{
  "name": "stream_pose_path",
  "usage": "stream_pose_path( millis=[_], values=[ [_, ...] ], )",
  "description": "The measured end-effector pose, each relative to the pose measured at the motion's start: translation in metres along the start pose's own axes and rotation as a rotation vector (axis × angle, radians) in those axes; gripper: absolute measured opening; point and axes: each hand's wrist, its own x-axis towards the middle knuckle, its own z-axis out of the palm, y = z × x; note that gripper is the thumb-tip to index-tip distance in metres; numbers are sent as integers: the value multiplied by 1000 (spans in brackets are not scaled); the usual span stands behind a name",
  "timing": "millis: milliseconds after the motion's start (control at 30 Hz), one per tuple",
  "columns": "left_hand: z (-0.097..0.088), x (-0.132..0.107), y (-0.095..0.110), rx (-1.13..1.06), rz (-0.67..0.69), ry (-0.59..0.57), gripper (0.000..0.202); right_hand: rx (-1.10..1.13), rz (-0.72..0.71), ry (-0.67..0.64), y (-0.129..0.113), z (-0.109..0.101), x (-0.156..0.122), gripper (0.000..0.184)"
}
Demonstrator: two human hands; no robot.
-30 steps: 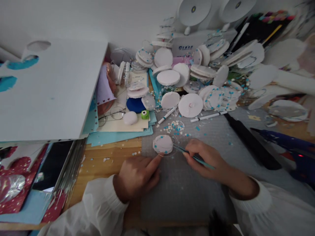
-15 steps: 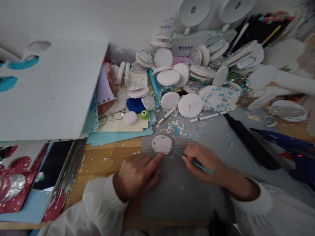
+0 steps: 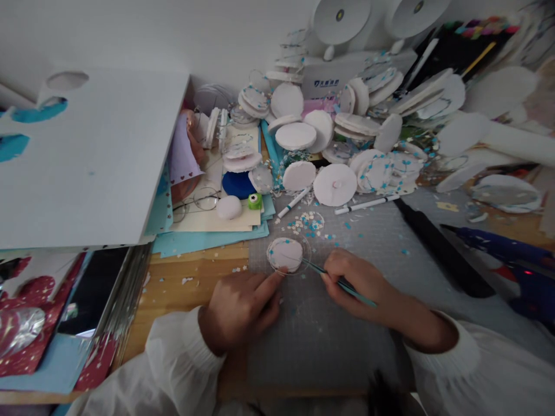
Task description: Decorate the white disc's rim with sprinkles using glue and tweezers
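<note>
By the right hand [image 3: 353, 283], tweezers [image 3: 359, 296] are gripped above the mat [image 3: 329, 352]. Near the mat's left edge, the disc [image 3: 288, 254] is touched by the left hand [image 3: 245, 300]; its grip cannot be told. Wire [image 3: 311, 255] positioning is apparently in hand; next, steady tips are likely required.

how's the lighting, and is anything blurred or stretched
Head view: dim, soft light; head view, right side: white round discs look stretched and blurred; head view, centre: tip of slim teal tool too fine to make out clearly.

One head-worn view, close above the desk [image 3: 173, 292], forward and down toward the wall [image 3: 130, 34].
</note>
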Motion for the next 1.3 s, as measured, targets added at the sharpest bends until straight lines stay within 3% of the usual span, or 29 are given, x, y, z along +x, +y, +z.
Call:
stream_pose_path(
  millis=[400, 633, 1300],
  values=[
    [3, -1, 1, 21, 18, 17, 38, -30, -40, -46, 1, -2, 2, 16],
    [0, -7, -3, -69, 127, 59, 33, -29, -51, -34, 1, -2, 2, 16],
    [4, -4, 1, 35, 32, 10, 39, -103, -92, -35, 0, -2, 5, 16]
  ],
)
